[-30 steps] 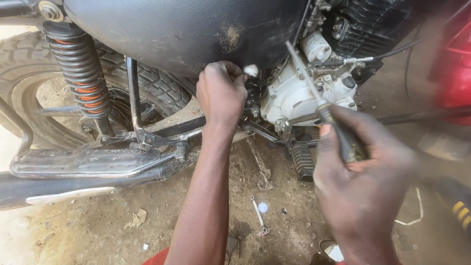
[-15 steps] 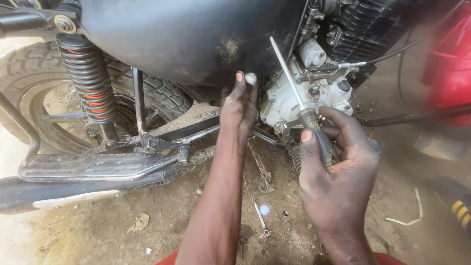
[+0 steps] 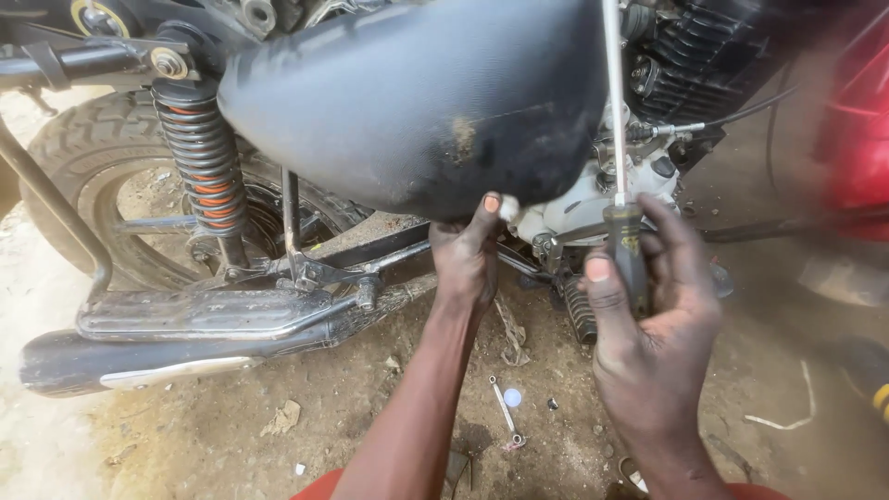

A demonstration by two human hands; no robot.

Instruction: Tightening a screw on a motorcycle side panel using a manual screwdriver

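Clamped in our right hand (image 3: 653,324) is a screwdriver (image 3: 622,208): the fingers wrap its dark handle, the thumb lies along the near side, and the long silver shaft stands almost upright, running past the top edge of the view in front of the pale engine casing (image 3: 579,204). Our left hand (image 3: 468,255) reaches up under the motorcycle, fingers curled together against the underside of the black side cover (image 3: 417,102), the thumb tip just beside a small white part (image 3: 509,208) at the casing's edge; we cannot tell whether it pinches that part or only presses there. A small yellow mark sits on the screwdriver handle, too small to make out. Behind the shaft, a thin cable (image 3: 732,120) runs right from the dark finned cylinder (image 3: 704,56). Left of the cover stands a shock spring (image 3: 204,167) with orange showing between its coils, in front of the rear tyre (image 3: 74,157). Below lies the long exhaust pipe (image 3: 176,343). On the dirt between our forearms rest a small spanner (image 3: 505,407) and a round white cap (image 3: 512,397).
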